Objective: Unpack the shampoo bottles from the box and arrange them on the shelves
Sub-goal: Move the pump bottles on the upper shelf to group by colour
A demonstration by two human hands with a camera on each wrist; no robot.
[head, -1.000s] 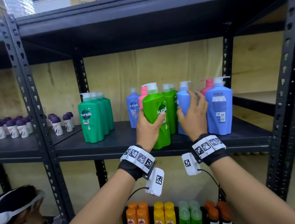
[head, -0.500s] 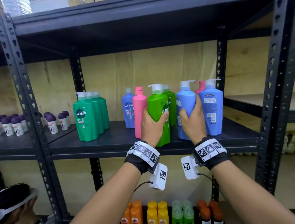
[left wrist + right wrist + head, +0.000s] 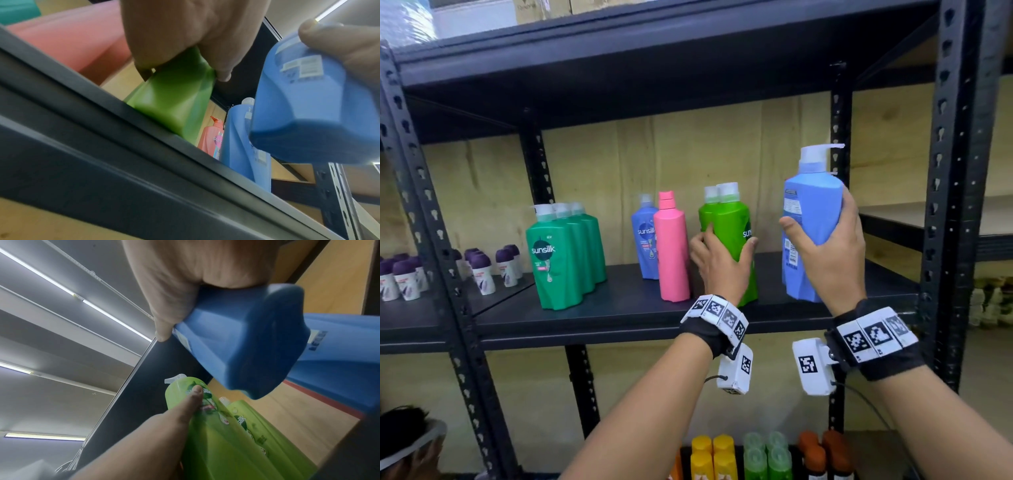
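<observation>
My left hand (image 3: 724, 255) wraps around a bright green shampoo bottle (image 3: 729, 219) that stands on the dark shelf (image 3: 619, 308), close in front of a second green one (image 3: 709, 205). My right hand (image 3: 825, 246) grips a light blue pump bottle (image 3: 811, 198), lifted off the shelf and tilted. In the left wrist view the blue bottle's (image 3: 308, 105) base hangs in the air above the shelf edge. Behind it stand another blue bottle (image 3: 242, 138) and a pink pump bottle (image 3: 211, 138). The right wrist view shows the held blue bottle (image 3: 242, 345) above the green bottles (image 3: 216, 426).
A plain pink bottle (image 3: 671, 246) and a blue Sunsilk bottle (image 3: 643, 236) stand left of the green ones. Three dark green bottles (image 3: 554, 260) stand further left. Small purple-capped bottles (image 3: 482, 274) fill the left bay. A black upright (image 3: 955, 171) stands to the right. Coloured bottles (image 3: 715, 455) sit below.
My right hand has raised the light blue pump bottle off the shelf. My left hand has slid the green bottle right, away from the pink bottle.
</observation>
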